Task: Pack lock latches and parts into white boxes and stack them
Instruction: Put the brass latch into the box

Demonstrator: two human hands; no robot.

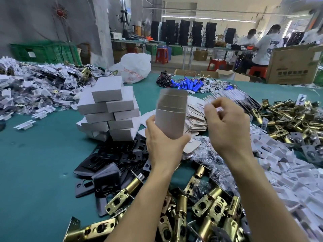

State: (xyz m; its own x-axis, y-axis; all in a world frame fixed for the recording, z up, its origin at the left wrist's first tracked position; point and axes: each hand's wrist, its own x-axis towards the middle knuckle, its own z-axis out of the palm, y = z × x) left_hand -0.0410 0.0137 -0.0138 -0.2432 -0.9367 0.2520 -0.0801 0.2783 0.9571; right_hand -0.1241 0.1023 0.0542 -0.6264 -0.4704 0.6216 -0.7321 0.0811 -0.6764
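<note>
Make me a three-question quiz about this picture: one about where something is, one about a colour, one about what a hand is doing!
1. Where is the stack of white boxes? A) on the table, left of the left hand B) on the floor C) on a chair
2. What colour is the table? A) red B) teal C) yellow
3. What is the left hand doing? A) lying flat B) gripping a flat cardboard box C) pointing upward
Answers: A, the stack stands left of that hand; B, the bare table is teal; B, its fingers wrap the box's lower end.
</note>
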